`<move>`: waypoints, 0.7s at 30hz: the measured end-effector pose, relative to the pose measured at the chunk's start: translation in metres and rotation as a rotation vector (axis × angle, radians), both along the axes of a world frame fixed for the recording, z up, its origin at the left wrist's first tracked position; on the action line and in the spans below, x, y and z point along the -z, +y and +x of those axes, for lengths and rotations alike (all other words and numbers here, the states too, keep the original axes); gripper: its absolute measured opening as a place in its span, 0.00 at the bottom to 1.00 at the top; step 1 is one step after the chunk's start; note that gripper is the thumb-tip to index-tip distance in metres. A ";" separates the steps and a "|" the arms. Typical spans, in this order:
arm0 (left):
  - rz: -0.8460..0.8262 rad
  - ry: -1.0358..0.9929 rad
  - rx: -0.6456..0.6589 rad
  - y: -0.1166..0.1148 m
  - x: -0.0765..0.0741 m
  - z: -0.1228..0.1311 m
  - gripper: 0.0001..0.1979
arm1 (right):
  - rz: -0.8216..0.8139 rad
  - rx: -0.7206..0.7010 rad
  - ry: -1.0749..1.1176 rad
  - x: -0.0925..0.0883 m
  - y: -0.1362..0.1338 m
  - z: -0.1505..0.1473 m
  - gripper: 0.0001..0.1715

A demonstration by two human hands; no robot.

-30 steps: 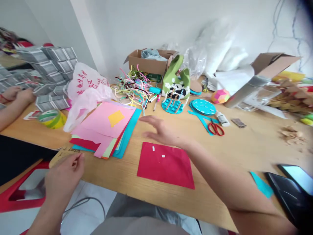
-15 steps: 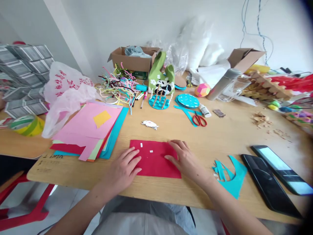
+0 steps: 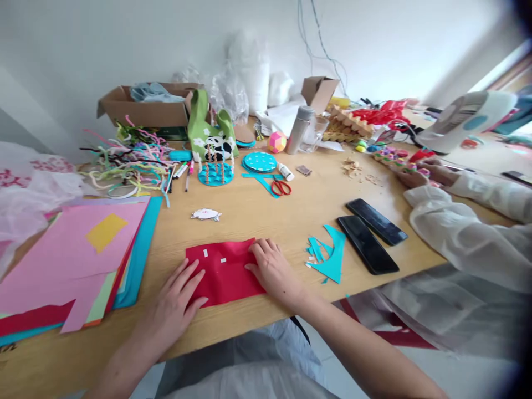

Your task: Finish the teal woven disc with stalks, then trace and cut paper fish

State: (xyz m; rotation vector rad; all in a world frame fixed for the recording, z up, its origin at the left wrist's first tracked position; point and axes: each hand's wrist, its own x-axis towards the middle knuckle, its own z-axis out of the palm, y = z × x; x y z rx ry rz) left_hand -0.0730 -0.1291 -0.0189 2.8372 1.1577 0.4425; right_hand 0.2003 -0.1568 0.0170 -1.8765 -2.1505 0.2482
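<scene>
Loosely spread, your left hand (image 3: 177, 296) and right hand (image 3: 275, 271) touched red paper (image 3: 228, 280), a white wall (image 3: 158, 39) behind the wooden counter (image 3: 249, 216).

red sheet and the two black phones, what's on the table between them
In the head view, blue scraps lie between the red sheet and phones; the right hand is at the sheet's edge.

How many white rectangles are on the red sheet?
2 on the red sheet: one rectangle near its far left corner, another right of that. Left hand and right hand may hide more.
</scene>
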 end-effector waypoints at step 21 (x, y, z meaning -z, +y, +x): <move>-0.057 -0.169 0.144 0.031 -0.043 0.045 0.20 | -0.279 0.523 1.131 -0.016 -0.085 0.088 0.19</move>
